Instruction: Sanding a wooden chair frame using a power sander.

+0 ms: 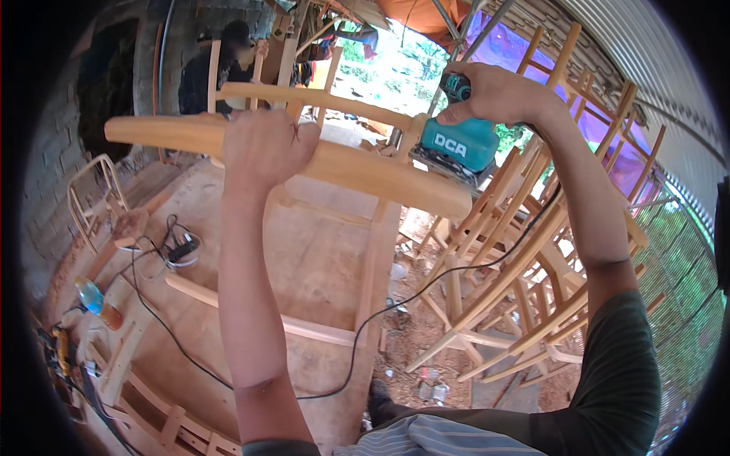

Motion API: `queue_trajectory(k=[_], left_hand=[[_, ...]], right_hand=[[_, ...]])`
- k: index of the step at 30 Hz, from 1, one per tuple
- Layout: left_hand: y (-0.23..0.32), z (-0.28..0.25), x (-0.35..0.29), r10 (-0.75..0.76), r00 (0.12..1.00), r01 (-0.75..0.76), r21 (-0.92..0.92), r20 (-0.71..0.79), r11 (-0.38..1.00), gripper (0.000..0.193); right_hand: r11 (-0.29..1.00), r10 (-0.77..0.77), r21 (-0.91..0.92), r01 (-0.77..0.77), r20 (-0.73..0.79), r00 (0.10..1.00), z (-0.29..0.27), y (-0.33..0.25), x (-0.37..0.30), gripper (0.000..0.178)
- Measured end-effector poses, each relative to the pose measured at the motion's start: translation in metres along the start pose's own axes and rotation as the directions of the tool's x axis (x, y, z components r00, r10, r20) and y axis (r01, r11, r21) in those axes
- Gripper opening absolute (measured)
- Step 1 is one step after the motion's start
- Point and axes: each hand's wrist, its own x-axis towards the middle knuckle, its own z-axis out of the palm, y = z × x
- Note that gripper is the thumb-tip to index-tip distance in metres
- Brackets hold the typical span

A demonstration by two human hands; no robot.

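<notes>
A pale wooden chair frame (357, 172) stands on a plywood worktop (304, 254), its broad curved rail crossing in front of me. Around that rail, left of its middle, my left hand (262, 148) is closed with the thumb sticking out. My right hand (498, 91) wraps the dark grip of a teal electric sander (462, 144) at the right end of the frame. The sander's base is close against the wood there; whether it touches cannot be made out. Its black cord (449, 271) hangs down and runs across the worktop under my left arm.
Several chair frames (525, 304) are piled on the right over sawdust-covered ground. A power strip (181, 249) with tangled cords and a bottle (97, 299) of blue and orange lie at left. Near the left edge is a yellow-black power tool (59, 353). Another person (217, 72) is at the back left.
</notes>
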Motion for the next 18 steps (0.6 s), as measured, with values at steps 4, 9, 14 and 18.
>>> queue_trajectory(k=[4,9,14,18], left_hand=[[0.008,-0.003,0.002,-0.053,0.996,0.057,-0.063,0.066,0.996,0.044],[0.01,-0.015,0.004,-0.109,0.98,0.111,-0.006,0.168,0.994,0.049],[0.008,-0.015,0.001,-0.124,0.975,0.129,-0.013,0.185,0.992,0.049],[0.013,-0.011,0.001,-0.11,0.981,0.113,-0.007,0.157,0.994,0.049]], right_hand=[[0.999,0.042,-0.01,-0.042,0.03,0.999,0.001,0.008,0.003,0.087],[0.988,0.124,0.092,-0.127,0.034,0.992,-0.005,-0.008,-0.012,0.085],[0.997,0.039,0.069,-0.038,-0.006,0.999,-0.001,0.001,-0.006,0.083],[0.994,0.065,0.091,-0.065,0.01,0.998,0.0,0.001,-0.009,0.067]])
